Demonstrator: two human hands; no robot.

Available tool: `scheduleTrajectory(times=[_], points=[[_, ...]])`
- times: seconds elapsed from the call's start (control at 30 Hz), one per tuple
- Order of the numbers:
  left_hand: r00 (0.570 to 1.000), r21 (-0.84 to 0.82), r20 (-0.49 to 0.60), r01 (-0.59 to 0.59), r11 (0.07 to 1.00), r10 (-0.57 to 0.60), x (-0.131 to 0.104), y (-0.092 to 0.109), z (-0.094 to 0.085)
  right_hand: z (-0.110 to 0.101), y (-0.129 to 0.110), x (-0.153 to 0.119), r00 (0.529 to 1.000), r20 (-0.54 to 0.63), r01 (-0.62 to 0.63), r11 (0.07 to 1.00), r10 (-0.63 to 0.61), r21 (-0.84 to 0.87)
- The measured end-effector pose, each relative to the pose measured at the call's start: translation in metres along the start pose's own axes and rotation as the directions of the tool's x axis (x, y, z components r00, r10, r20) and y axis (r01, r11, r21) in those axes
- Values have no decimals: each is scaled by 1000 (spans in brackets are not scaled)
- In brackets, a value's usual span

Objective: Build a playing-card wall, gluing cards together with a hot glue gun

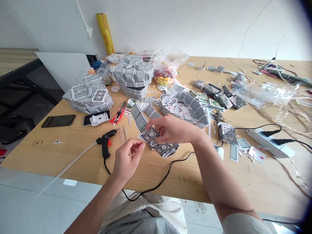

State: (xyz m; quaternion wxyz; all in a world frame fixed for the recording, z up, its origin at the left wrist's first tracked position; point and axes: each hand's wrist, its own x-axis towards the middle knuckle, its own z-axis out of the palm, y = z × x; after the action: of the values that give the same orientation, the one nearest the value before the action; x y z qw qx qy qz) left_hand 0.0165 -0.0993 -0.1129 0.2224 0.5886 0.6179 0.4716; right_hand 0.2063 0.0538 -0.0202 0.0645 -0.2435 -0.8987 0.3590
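Note:
A ring of folded playing cards (139,117), grey-patterned with darker card backs at the near side, stands on the table in front of me. My right hand (173,129) reaches over its near wall and grips the cards there between thumb and fingers. At the ring's near left corner, my left hand (127,158) is closed, thumb against curled fingers. Whatever it may pinch is hidden or too small to make out. A black glue gun (105,143) with a long white glue stick lies left of that hand. Behind the ring sits a larger open card basket (186,105).
Two lidded card boxes stand behind, one tall (133,76) and one low (89,96). A red utility knife (118,112), a clear ruler (123,135) and two phones lie left. Card packs (227,133) and a white power strip (270,143) are right. A black cable (168,174) crosses the front.

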Motion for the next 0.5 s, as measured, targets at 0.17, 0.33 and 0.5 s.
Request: scheduleTrajectory(times=[0.17,0.33,0.5], points=[[988,-90,79,140,986,-134,6,-16,-1,0,-1,-1,1000,-3,-5,1000,5,6],[990,79,14,140,987,-142,-11,-33,-29,-1,0,-1,1000,2,-10,1000,10,2],[966,361,-196,230,904,-168,-31,-58,-71,-1,2,-1,1000,-11,-18,1000,18,-14]])
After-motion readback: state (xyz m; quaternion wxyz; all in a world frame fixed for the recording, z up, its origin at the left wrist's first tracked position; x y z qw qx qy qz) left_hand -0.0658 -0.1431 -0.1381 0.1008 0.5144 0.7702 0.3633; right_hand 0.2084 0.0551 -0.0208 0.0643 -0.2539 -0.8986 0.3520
